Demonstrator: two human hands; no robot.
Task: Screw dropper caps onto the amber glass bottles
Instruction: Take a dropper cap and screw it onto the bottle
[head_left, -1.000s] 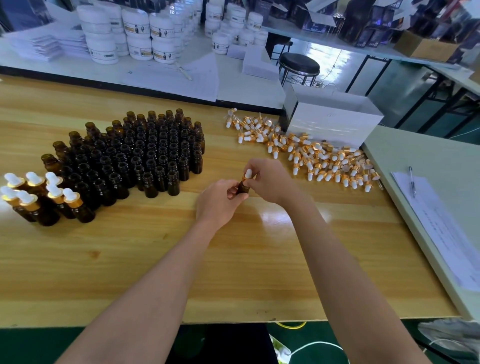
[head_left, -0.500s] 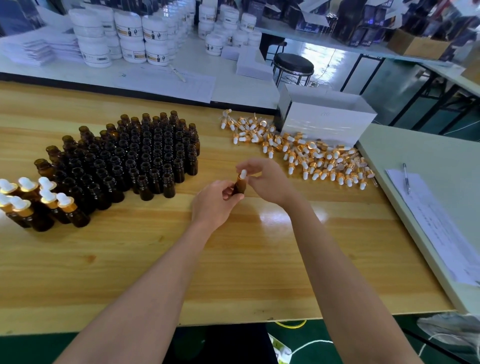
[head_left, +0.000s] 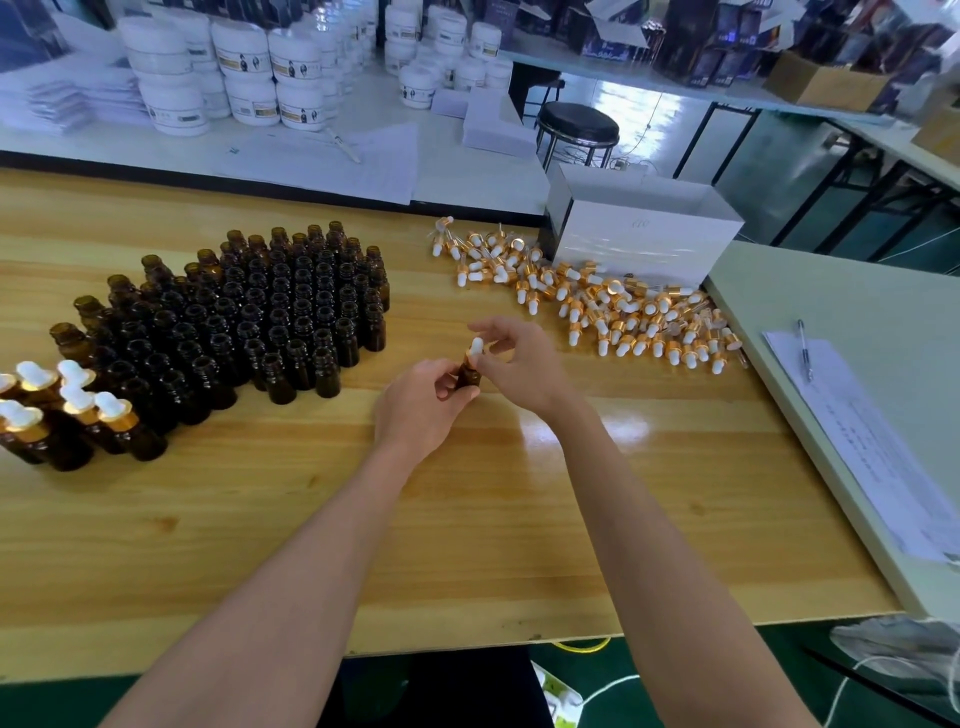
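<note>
My left hand (head_left: 423, 402) grips a small amber bottle (head_left: 469, 376) above the middle of the wooden table (head_left: 467, 519). On its neck sits a dropper cap (head_left: 476, 347) with a white bulb and gold collar, which my right hand (head_left: 519, 366) pinches with thumb and fingertips. Left of the hands stand several uncapped amber bottles (head_left: 249, 317) in a tight block. Several capped bottles (head_left: 67, 410) stand at the far left. A loose heap of dropper caps (head_left: 602, 301) lies to the right.
An open white box (head_left: 644, 234) stands behind the cap heap. A pale green table (head_left: 857, 322) on the right carries papers (head_left: 878, 447) and a pen (head_left: 804, 348). White jars (head_left: 234, 78) and a black stool (head_left: 577, 124) are beyond the far edge.
The cap now sits on the bottle's neck, and the fingers of my right hand have shifted round it and spread a little. The view has moved slightly.
</note>
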